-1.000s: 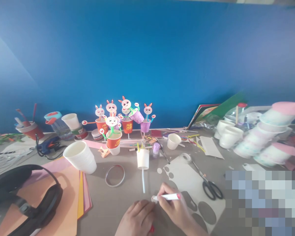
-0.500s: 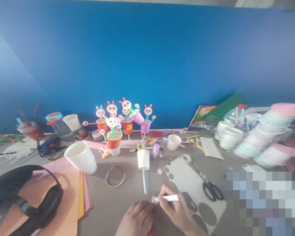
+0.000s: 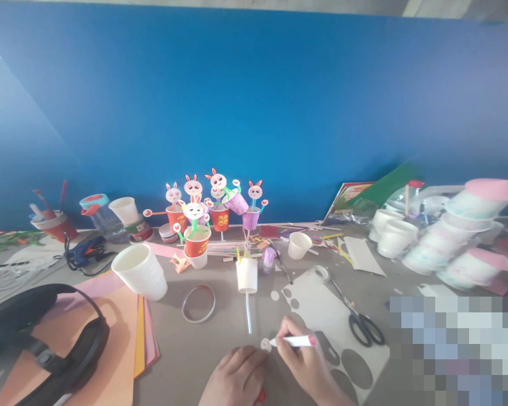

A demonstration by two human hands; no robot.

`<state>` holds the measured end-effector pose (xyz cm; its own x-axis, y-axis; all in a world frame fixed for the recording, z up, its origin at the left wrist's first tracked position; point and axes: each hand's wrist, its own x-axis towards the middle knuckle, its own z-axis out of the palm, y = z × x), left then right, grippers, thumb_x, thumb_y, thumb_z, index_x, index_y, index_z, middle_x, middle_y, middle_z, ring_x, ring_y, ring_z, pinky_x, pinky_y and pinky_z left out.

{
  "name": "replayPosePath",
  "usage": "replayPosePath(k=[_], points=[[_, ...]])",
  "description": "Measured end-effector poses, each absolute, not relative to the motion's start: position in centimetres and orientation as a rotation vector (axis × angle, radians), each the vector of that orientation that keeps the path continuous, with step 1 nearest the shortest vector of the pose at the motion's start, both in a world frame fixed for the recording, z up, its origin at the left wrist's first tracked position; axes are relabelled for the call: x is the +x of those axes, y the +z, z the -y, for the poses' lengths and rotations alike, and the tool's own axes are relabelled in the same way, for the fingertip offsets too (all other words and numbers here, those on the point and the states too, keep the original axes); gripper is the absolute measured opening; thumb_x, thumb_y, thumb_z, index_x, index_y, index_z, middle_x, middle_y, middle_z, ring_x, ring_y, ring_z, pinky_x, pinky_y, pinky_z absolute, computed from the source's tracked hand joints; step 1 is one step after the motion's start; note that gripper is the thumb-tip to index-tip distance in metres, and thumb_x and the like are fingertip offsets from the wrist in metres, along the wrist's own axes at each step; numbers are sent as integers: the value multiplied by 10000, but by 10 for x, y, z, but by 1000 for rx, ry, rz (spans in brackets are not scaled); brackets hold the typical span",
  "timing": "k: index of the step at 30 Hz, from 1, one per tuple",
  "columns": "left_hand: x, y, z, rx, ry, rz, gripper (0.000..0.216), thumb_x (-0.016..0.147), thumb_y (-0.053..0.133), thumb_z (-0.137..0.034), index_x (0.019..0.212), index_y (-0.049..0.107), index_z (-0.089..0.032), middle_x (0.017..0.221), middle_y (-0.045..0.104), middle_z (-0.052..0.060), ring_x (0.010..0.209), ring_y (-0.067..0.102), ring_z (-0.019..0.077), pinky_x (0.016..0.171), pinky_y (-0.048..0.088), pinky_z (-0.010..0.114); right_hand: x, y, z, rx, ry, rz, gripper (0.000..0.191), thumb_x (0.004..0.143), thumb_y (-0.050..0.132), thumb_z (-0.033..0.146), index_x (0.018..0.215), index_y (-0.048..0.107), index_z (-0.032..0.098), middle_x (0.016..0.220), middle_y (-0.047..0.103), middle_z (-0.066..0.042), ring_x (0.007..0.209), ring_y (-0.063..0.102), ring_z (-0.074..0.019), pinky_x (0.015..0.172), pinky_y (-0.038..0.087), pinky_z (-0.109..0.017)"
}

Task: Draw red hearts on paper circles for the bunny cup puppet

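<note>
Right hand point(image 3: 298, 358) pinching white marker point(image 3: 300, 341), tip out left of the grip at small paper circle point(image 3: 265, 343), which lies just beside those fingers and at left hand's point(image 3: 237, 375) fingertips, red piece point(image 3: 261, 395) partly beneath left hand, can't tell if clasped.

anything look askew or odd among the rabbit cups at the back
Yes: one purple cup tilts sharply, its rabbit figure leaning toward the picture's left, while the other purple cup stands nearly upright. What supports the tilted one is hard to tell.
</note>
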<state>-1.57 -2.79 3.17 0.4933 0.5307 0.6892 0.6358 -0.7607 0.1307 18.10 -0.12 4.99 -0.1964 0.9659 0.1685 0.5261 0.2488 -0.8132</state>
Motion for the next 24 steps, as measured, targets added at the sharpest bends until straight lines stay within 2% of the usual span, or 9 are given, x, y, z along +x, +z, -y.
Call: replayPosePath(k=[7, 19, 24], points=[[-17, 29, 29, -2604, -1107, 1018, 348, 1032, 428, -432, 942, 676, -206, 1047, 791, -28, 943, 651, 142, 773, 519, 261, 181, 50, 1, -1365, 798, 1851, 252, 938, 446, 277, 698, 373, 260, 581, 425, 71, 525, 423, -141, 521, 344, -235], [-18, 28, 30, -2660, -1056, 1038, 281, 1001, 503, -422, 911, 659, -207, 1072, 788, -13, 958, 665, 152, 786, 533, 265, 180, 53, 1, -1354, 801, 1874, 237, 906, 473, 248, 685, 386, 257, 573, 495, 61, 527, 474, -141, 527, 367, -228], [-18, 29, 30, -2662, -1064, 1035, 289, 1004, 498, -421, 909, 670, -209, 1065, 794, -12, 953, 672, 154, 778, 541, 263, 179, 55, 0, -1340, 822, 1867, 236, 877, 490, 231, 671, 378, 258, 550, 470, 72, 505, 444, -133, 502, 348, -222]])
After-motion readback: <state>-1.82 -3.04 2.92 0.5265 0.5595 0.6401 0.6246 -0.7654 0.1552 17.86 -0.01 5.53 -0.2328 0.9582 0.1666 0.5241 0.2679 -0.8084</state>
